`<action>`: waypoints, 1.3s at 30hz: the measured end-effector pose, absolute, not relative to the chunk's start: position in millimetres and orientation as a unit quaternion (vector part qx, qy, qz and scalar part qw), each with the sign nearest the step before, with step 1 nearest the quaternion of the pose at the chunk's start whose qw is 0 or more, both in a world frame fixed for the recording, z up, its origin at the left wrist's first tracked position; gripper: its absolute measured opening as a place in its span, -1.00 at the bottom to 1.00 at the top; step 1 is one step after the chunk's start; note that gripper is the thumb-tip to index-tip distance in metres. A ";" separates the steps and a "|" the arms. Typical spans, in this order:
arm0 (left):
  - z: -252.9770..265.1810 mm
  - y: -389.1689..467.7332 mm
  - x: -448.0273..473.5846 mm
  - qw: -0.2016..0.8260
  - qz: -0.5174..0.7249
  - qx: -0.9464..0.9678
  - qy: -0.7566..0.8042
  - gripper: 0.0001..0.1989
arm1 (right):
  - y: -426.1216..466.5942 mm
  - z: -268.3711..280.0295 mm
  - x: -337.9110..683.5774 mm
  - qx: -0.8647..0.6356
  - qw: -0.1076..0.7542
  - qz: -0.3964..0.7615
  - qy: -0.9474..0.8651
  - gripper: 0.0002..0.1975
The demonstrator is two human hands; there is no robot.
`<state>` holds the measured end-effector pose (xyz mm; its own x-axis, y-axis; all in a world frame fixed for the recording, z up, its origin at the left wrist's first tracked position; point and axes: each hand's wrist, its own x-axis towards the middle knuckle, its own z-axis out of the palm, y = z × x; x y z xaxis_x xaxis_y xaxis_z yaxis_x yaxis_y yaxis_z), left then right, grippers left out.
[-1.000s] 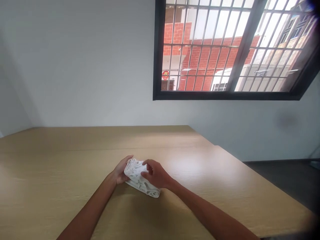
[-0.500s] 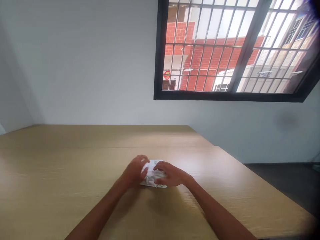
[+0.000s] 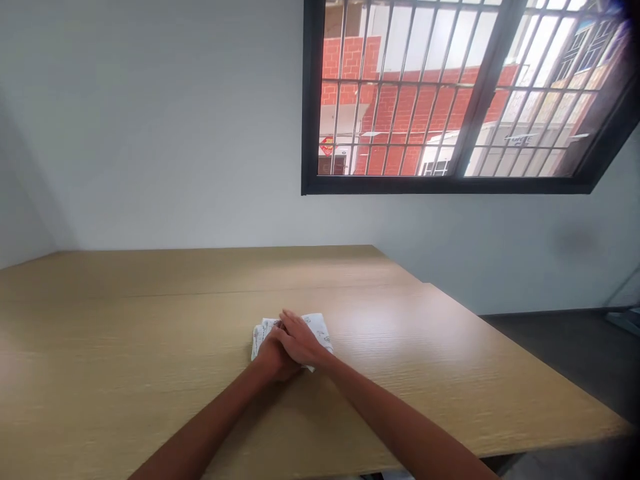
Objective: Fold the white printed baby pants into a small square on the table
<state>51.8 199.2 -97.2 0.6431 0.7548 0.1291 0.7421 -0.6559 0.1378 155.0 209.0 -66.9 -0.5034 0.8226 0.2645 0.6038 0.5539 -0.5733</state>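
White cloth [image 3: 318,327] w/ small dark print lies folded on the desk [image 3: 150,373], near side, approx. mid L-to-R. Its L end shows stacked layers; R part looks flatter, w/ a corner poking out below the wrists.

R hand [image 3: 300,341] is laid across the top of L hand [image 3: 274,359], fingers close together & pointing away from the person. L hand sits under it, over the cloth's middle; its fingers are mostly hidden, so can't tell if it's pinching fabric or just pressing. Can't tell either if R hand grips anything.

Desk is light wood-grain w/ a thin seam running across, beyond the cloth. Behind: pale wall [image 3: 175,133] &, upper R, a dark-framed window [image 3: 450,185] w/ metal bars, red brickwork [image 3: 415,120] outside. Dark floor [image 3: 545,350] shows R of the desk.
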 end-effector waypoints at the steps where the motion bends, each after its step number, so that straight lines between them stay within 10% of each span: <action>1: -94.2 195.1 47.9 0.014 0.101 0.902 0.419 -0.50 | 209.1 -68.5 160.0 -0.423 0.247 0.195 -0.849 -0.63; 13: -79.8 167.1 -3.9 0.029 0.143 0.842 0.519 -0.12 | 209.8 -70.7 221.9 -0.455 0.070 0.096 -0.883 -0.35; 27: -58.4 181.6 -25.9 0.012 0.310 0.826 0.470 -0.67 | 216.8 -54.8 239.5 -0.535 0.150 0.079 -0.828 -0.80; 39: -46.9 145.8 25.8 0.080 0.183 0.922 0.331 -0.72 | 201.5 -30.1 244.9 -0.482 0.101 0.255 -0.832 -0.27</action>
<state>25.8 145.8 -46.9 0.7136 0.6401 0.2846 0.5819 -0.7678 0.2679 244.9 201.5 -30.1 -0.5148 0.8538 -0.0774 0.7506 0.4053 -0.5219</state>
